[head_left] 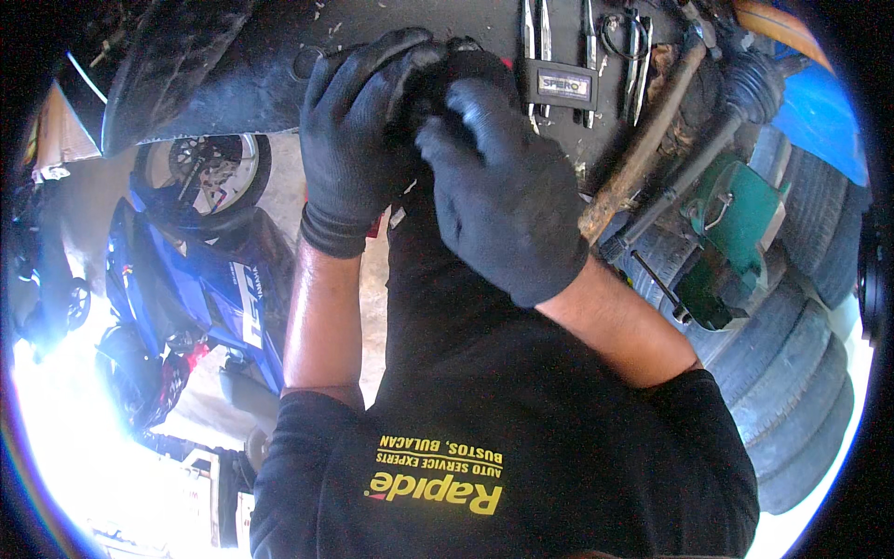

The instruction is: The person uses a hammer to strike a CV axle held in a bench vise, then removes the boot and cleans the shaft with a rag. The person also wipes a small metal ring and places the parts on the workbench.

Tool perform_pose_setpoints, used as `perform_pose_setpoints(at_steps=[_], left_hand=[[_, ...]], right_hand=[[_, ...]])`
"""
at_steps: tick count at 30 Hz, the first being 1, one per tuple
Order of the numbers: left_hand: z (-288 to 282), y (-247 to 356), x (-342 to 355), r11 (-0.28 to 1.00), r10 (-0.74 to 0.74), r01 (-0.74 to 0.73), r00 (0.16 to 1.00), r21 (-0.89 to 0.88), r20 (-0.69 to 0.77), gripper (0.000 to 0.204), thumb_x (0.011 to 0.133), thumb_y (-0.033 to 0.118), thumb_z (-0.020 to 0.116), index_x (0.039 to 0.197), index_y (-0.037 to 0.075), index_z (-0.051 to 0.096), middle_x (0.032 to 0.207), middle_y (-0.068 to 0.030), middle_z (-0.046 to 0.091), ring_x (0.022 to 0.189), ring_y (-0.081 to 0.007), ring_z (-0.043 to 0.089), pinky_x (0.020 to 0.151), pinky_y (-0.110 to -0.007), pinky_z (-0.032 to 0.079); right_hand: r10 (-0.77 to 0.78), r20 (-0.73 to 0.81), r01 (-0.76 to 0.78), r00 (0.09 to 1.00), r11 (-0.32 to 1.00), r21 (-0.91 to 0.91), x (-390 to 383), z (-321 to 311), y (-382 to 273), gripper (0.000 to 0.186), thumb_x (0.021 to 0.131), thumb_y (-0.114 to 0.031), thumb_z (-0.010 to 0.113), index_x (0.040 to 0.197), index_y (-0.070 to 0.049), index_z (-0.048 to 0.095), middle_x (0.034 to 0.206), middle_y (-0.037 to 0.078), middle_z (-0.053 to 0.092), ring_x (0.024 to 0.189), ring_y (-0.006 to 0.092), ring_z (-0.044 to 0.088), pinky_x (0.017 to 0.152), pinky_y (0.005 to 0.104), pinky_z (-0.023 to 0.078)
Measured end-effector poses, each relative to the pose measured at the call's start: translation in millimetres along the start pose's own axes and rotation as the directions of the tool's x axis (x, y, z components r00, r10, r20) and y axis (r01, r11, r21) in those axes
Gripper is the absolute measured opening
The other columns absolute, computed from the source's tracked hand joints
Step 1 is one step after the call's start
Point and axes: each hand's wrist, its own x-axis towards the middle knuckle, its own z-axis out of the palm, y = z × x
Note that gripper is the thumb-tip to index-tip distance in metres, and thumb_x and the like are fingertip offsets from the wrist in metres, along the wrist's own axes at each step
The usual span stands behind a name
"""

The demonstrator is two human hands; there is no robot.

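Observation:
My left hand [352,154], in a black knit glove, is raised at the bench's near edge with its fingers curled around something dark. My right hand [507,191], gloved the same way, meets it from the right, fingers bent and thumb pressed in towards the same spot. What they grip is small and black against the gloves; its kind cannot be made out. Just right of the hands, a dark bench top [484,26] carries several chrome hand tools [531,37] and a dark block with a silver label plate [564,86].
At the right lie a rusty shaft [643,140] and a drive axle with a ribbed rubber boot [752,86]. Beyond them are a green metal fixture [740,205] and stacked tyres [792,391]. A blue motorcycle [209,279] stands at the left, in front of strong glare.

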Motion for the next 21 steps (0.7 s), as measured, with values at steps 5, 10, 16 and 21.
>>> perform_pose_setpoints(at_steps=[5, 10, 16, 21], left_hand=[[-0.7, 0.9, -0.8, 1.000, -0.010, 0.010, 0.999, -0.008, 0.035, 0.057, 0.066, 0.028, 0.085, 0.121, 0.016, 0.073, 0.126, -0.0064, 0.072, 0.109, -0.0302, 0.067, 0.096, -0.042, 0.051], [2.7, 1.5, -2.5, 0.999, -0.020, 0.019, 0.999, 0.028, 0.028, 0.058, 0.067, 0.035, 0.088, 0.120, 0.016, 0.073, 0.127, -0.0064, 0.071, 0.111, -0.0301, 0.067, 0.097, -0.043, 0.051], [-0.6, 2.8, -1.3, 1.000, -0.021, 0.020, 0.999, 0.024, 0.046, 0.054, 0.071, 0.031, 0.085, 0.121, 0.015, 0.072, 0.128, -0.0069, 0.071, 0.110, -0.0305, 0.067, 0.097, -0.042, 0.052], [-2.4, -1.7, -1.5, 1.000, -0.009, 0.008, 0.999, 0.012, 0.053, 0.047, 0.076, 0.024, 0.076, 0.122, 0.015, 0.073, 0.127, -0.0072, 0.071, 0.110, -0.0301, 0.067, 0.097, -0.042, 0.051]], right_hand=[[-0.039, 0.016, 0.033, 0.999, 0.958, 0.286, -12.0, -10.4, 4.2, 0.031, 0.085, -0.003, 0.068, 0.115, -0.007, 0.071, 0.107, 0.017, 0.065, 0.092, 0.0325, 0.070, 0.076, 0.0401, 0.057], [0.154, 0.055, -0.163, 0.987, 0.952, 0.259, -18.4, -60.9, 17.5, 0.026, 0.092, 0.000, 0.063, 0.117, -0.002, 0.069, 0.101, 0.015, 0.066, 0.097, 0.0293, 0.069, 0.084, 0.0378, 0.055], [0.011, -0.097, -0.008, 0.995, 0.999, 0.033, -0.5, -27.7, 24.9, 0.028, 0.089, -0.005, 0.067, 0.118, -0.004, 0.068, 0.112, 0.015, 0.065, 0.095, 0.0319, 0.069, 0.079, 0.0412, 0.057], [-0.070, -0.030, 0.075, 0.997, 0.979, 0.189, -4.9, 5.4, -0.6, 0.027, 0.082, -0.009, 0.070, 0.108, -0.004, 0.069, 0.106, 0.015, 0.063, 0.094, 0.0352, 0.066, 0.078, 0.0470, 0.056]])
